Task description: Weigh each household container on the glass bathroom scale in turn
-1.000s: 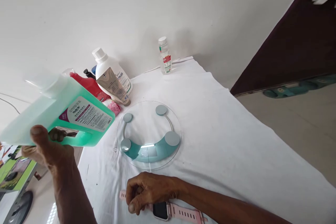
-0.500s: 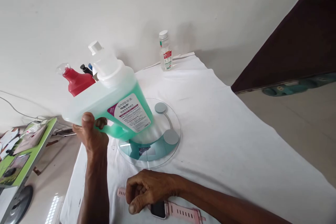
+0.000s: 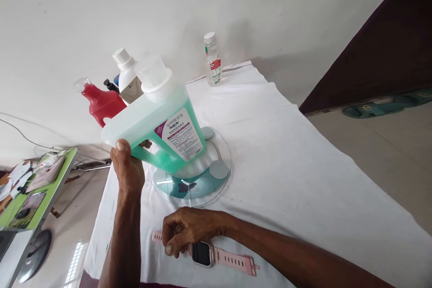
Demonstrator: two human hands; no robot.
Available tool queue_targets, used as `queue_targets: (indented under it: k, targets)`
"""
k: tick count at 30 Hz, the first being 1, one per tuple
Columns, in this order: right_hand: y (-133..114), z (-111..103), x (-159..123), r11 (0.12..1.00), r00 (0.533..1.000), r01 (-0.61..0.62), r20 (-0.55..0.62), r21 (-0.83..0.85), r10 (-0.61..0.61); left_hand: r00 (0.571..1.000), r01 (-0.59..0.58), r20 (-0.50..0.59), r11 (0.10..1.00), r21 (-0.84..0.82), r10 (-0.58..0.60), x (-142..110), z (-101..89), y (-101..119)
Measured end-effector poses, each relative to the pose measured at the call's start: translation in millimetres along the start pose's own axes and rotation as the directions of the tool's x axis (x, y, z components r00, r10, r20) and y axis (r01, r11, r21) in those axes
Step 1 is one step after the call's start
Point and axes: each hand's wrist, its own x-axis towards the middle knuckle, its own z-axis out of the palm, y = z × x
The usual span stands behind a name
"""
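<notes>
My left hand (image 3: 127, 165) grips the handle of a translucent jug of green liquid (image 3: 162, 132), which has a white cap and a printed label. The jug leans over a round glass scale (image 3: 189, 189); whether its base touches the glass I cannot tell. The scale's display is dark. Nearer to me, my right hand (image 3: 189, 230) lies with loosely curled fingers over part of the strap of a pink smartwatch (image 3: 202, 253). No object shows inside those fingers.
A clear bottle with a white lid (image 3: 213, 60) stands by the wall. Behind the jug are a red spray bottle (image 3: 103, 103), a white bottle (image 3: 124, 69) and a dark-capped one (image 3: 110, 85). A green-topped desk (image 3: 56, 180) with clutter is at far left.
The jug in my left hand has shifted right, uncovering more of the white bottle behind it. My right hand has stayed by the watch. The view has tilted slightly.
</notes>
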Motion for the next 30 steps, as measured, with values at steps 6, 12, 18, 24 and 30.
queue_targets:
  k: [6, 12, 18, 24, 30]
  targets:
    - [5.1, -1.6, 3.2, 0.999, 0.999, 0.031, 0.018, -0.021, -0.031, 0.998, 0.043, -0.052, 0.982, 0.183, -0.034, -6.3, -70.8, -18.5]
    - [8.7, -1.8, 4.4, 0.998, 0.998, 0.052, 0.025, -0.036, -0.051, 0.937, 0.296, -0.280, 0.899, 0.323, -0.208, -43.2, -113.1, -86.8]
    - [7.0, 0.5, 2.4, 0.996, 0.998, 0.068, 0.009, -0.052, -0.068, 0.946, 0.320, -0.205, 0.809, 0.493, -0.250, -59.8, -115.1, -108.9]
    - [7.7, 0.0, 2.2, 0.997, 0.999, 0.048, -0.008, -0.064, -0.048, 0.958, 0.284, -0.150, 0.743, 0.606, -0.244, -57.4, -120.9, -108.0]
    - [11.5, -1.4, 4.8, 0.996, 0.999, 0.042, 0.002, -0.084, -0.042, 0.965, 0.257, -0.131, 0.729, 0.635, -0.226, -59.3, -123.6, -115.1]
